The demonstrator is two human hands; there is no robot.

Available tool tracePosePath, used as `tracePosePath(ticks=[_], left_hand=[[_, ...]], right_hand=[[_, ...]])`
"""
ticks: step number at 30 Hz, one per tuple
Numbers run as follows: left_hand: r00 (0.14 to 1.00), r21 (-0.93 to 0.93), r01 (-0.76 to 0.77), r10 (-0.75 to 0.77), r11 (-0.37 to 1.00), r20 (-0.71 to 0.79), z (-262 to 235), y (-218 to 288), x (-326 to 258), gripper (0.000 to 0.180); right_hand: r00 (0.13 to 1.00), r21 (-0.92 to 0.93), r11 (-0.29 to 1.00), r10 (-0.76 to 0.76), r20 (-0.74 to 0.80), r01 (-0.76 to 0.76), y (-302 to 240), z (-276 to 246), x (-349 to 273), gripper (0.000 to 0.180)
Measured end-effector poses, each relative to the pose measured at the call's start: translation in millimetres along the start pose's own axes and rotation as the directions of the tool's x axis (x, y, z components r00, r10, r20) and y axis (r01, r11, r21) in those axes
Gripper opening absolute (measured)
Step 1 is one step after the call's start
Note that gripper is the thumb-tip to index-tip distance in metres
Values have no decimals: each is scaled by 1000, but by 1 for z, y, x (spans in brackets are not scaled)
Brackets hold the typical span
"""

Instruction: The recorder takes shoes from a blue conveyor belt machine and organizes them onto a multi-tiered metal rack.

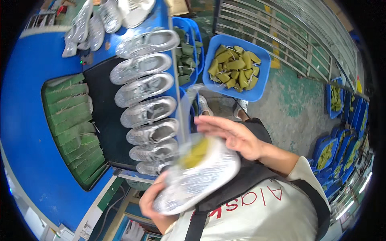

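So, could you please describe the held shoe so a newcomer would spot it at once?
Find the blue table with its row of wrapped shoes. By the row's near end, the left hand holds the shoe. Unlike the others, it shows an olive piece at its opening.

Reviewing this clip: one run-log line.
left hand: holding wrapped shoe; right hand: open near it, contact unclear; table: wrapped shoe row; beyond: blue tub, olive pieces
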State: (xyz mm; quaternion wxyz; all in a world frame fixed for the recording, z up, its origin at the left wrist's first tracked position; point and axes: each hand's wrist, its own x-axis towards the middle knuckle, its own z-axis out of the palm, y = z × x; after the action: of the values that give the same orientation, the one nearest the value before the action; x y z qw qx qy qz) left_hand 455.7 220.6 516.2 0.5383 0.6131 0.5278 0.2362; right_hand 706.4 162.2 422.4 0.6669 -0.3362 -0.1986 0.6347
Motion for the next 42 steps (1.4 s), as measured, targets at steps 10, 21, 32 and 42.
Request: tracePosePath(ticks=[10, 21, 32, 42], left_hand=[[440, 529, -145, -424, 836, 792, 268, -181, 102, 84], [411, 853, -302, -750, 425, 519, 258, -244, 85, 75], [526, 712, 42, -622, 701, 581, 202, -71, 29, 57], [649, 606, -178, -370, 776, 665, 192, -4, 21, 58]], right_hand=[[524, 56, 766, 490, -697, -641, 122, -317, -139, 46], [261, 672, 331, 943, -206, -663, 275, -305, -170, 37], [356, 277, 378, 926, -127, -883, 76, -219, -171, 50], [409, 322, 512, 848, -338, -796, 9, -213, -185, 53]])
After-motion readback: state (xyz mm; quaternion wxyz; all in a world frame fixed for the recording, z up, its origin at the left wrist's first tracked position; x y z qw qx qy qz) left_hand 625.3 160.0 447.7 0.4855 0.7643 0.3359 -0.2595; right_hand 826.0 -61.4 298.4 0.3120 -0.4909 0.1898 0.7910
